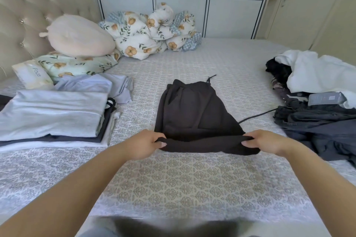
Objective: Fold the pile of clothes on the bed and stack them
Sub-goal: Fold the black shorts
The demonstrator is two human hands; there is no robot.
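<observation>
The unfolded clothes pile (317,92) runs off the right edge; the folded stack (52,115) is cut at mid-left. At centre, dark brown trousers (194,113) (drawstring trailing) lie on the bed (173,179). Left hand (142,144) and right hand (267,142) each pinch the near hem.

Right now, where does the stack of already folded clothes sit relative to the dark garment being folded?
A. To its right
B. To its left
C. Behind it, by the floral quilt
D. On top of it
B: the folded stack lies left of the dark garment that both hands grip; the unfolded pile lies to the right.
</observation>
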